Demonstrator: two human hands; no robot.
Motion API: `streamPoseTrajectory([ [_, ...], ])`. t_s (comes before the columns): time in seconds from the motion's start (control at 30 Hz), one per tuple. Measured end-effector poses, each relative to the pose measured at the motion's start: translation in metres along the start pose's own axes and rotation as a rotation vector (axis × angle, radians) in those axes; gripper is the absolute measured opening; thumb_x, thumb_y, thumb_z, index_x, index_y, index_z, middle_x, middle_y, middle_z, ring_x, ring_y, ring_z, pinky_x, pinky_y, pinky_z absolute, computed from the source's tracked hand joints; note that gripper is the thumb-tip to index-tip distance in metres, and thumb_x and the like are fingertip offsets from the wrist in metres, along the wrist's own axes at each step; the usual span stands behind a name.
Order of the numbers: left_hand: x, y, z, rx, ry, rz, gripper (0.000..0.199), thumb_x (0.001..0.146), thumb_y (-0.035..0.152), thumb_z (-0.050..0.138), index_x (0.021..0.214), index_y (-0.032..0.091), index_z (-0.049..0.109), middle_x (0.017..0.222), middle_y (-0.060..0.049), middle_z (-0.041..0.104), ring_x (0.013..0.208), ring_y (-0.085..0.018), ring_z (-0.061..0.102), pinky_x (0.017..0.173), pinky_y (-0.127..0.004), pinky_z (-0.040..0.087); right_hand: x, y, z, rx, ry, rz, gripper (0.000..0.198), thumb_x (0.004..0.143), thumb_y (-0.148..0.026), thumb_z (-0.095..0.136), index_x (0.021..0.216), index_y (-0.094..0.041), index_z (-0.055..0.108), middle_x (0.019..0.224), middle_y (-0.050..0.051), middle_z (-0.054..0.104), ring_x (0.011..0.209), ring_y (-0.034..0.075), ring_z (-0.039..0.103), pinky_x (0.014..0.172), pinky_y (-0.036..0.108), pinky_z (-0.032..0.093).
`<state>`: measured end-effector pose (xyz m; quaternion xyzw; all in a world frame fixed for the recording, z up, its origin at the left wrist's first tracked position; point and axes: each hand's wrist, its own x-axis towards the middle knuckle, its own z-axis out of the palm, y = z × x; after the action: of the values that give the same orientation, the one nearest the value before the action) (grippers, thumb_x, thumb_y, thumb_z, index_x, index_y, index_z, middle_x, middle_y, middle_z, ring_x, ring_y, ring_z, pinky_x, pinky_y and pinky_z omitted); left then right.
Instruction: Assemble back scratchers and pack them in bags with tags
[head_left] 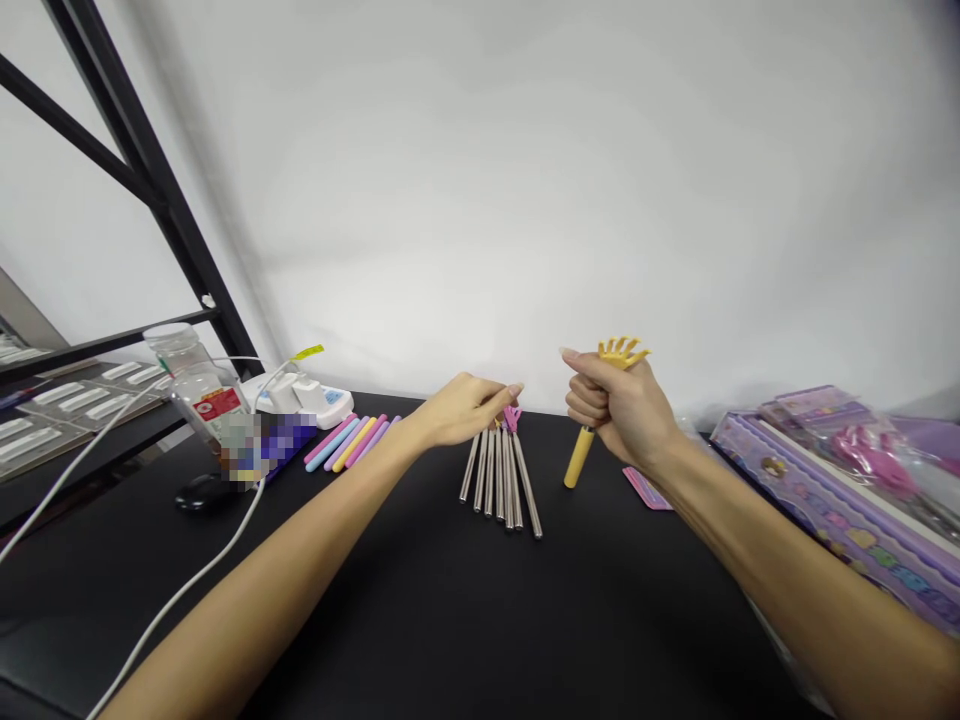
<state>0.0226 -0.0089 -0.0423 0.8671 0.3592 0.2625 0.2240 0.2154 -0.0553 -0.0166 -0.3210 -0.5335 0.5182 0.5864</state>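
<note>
My right hand (619, 400) is closed around a yellow back scratcher (577, 458). Its clawed head sticks up above the fist and its yellow handle points down over the table. On the black table, several metal back scratcher rods (501, 480) lie fanned out side by side, ends towards me. My left hand (469, 408) is over their heads, thumb and fingers drawn close together. A pink claw head (512, 418) shows just below its fingertips; whatever those fingers grip is hidden. Left of them lies a row of pink, blue, yellow and purple handle tubes (352, 443).
At the left are a clear plastic jar (191, 375), a white power strip (330, 403), a black mouse (204, 492) and a white cable (225, 550). A small pink card (646, 489) lies near my right wrist. Purple packaging boxes (817, 480) fill the right side. A white wall stands behind.
</note>
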Motion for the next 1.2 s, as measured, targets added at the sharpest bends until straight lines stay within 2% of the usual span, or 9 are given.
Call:
streamPoseTrajectory([
  [0.13, -0.001, 0.0, 0.0, 0.005, 0.015, -0.007, 0.061, 0.098, 0.059, 0.029, 0.091, 0.014, 0.07, 0.078, -0.006, 0.071, 0.068, -0.016, 0.065, 0.071, -0.028, 0.047, 0.001, 0.006, 0.004, -0.038, -0.044, 0.016, 0.054, 0.079, -0.032, 0.073, 0.052, -0.022, 0.026, 0.043, -0.011, 0.018, 0.037, 0.003, 0.014, 0.04, 0.026, 0.008],
  [0.27, -0.002, 0.0, 0.0, 0.01, 0.004, 0.003, 0.062, 0.098, 0.059, 0.028, 0.082, 0.015, 0.069, 0.072, -0.005, 0.07, 0.065, -0.015, 0.064, 0.07, -0.028, 0.046, 0.004, 0.005, -0.003, -0.019, 0.017, 0.03, 0.055, 0.078, -0.03, 0.072, 0.052, -0.023, 0.024, 0.044, -0.011, 0.016, 0.038, 0.004, 0.011, 0.041, 0.027, 0.006],
  [0.4, 0.0, -0.002, 0.003, 0.033, -0.007, 0.015, 0.061, 0.098, 0.058, 0.029, 0.079, 0.015, 0.068, 0.07, -0.005, 0.068, 0.064, -0.015, 0.063, 0.069, -0.028, 0.045, 0.004, -0.019, -0.015, 0.03, 0.095, 0.031, 0.056, 0.08, -0.027, 0.067, 0.052, -0.022, 0.019, 0.045, -0.01, 0.011, 0.041, 0.006, 0.007, 0.04, 0.029, 0.007],
  [0.57, 0.001, -0.005, 0.005, 0.066, -0.02, 0.024, 0.06, 0.099, 0.057, 0.028, 0.08, 0.016, 0.068, 0.069, -0.004, 0.068, 0.065, -0.015, 0.062, 0.068, -0.027, 0.045, -0.003, -0.051, -0.01, 0.036, 0.122, -0.098, 0.053, 0.086, -0.029, 0.058, 0.052, -0.022, 0.018, 0.047, -0.008, 0.007, 0.041, 0.008, 0.007, 0.039, 0.03, 0.008],
  [0.7, 0.0, -0.006, 0.004, 0.061, -0.027, 0.014, 0.061, 0.099, 0.058, 0.028, 0.082, 0.016, 0.069, 0.07, -0.004, 0.069, 0.065, -0.015, 0.063, 0.069, -0.028, 0.045, -0.001, -0.035, -0.006, -0.006, 0.139, -0.031, 0.055, 0.084, -0.023, 0.062, 0.05, -0.022, 0.019, 0.044, -0.009, 0.01, 0.038, 0.006, 0.009, 0.039, 0.029, 0.008],
  [0.87, 0.001, -0.006, 0.003, 0.063, -0.032, 0.011, 0.061, 0.098, 0.059, 0.028, 0.081, 0.016, 0.068, 0.067, -0.004, 0.067, 0.065, -0.016, 0.063, 0.069, -0.028, 0.045, 0.006, -0.004, -0.018, -0.003, 0.132, 0.04, 0.055, 0.081, -0.025, 0.066, 0.05, -0.023, 0.02, 0.042, -0.01, 0.013, 0.037, 0.005, 0.011, 0.039, 0.027, 0.008],
  [1.2, 0.002, -0.005, 0.002, 0.084, -0.016, 0.029, 0.059, 0.099, 0.056, 0.028, 0.077, 0.017, 0.065, 0.066, -0.002, 0.066, 0.063, -0.015, 0.063, 0.068, -0.028, 0.044, 0.007, 0.004, -0.018, -0.022, 0.054, 0.031, 0.056, 0.078, -0.027, 0.071, 0.051, -0.023, 0.022, 0.044, -0.011, 0.015, 0.038, 0.004, 0.012, 0.039, 0.026, 0.008],
])
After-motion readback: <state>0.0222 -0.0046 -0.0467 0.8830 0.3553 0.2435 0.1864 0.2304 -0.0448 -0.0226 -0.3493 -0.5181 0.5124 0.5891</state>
